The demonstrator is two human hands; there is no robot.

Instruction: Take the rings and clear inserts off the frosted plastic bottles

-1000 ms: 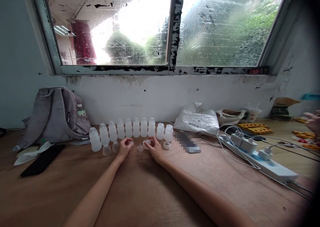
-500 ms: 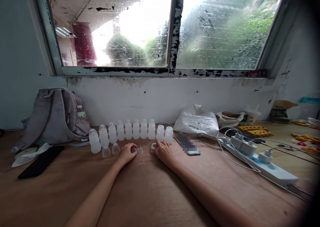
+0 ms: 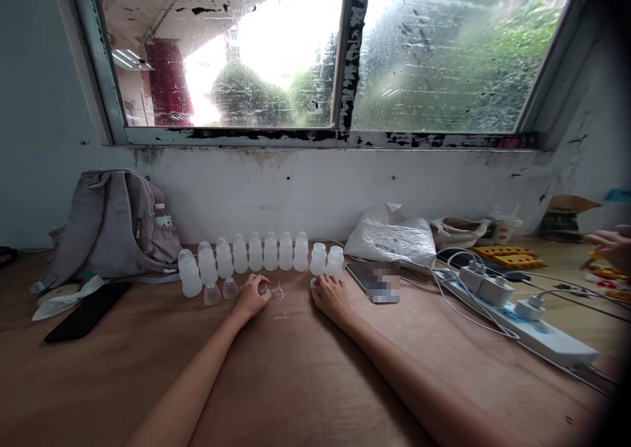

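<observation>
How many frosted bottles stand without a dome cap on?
2: the second bottle from the row's right end and the end bottle beside it, both just beyond the right hand. None seem hidden.

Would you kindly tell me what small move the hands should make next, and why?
Perhaps pick up the clear pointed piece: it stands between the left hand and right hand, within easy reach, while the two rightmost bottles look uncapped.

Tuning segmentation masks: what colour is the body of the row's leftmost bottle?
Frosted white on the leftmost bottle, seen best in the head view.
</observation>
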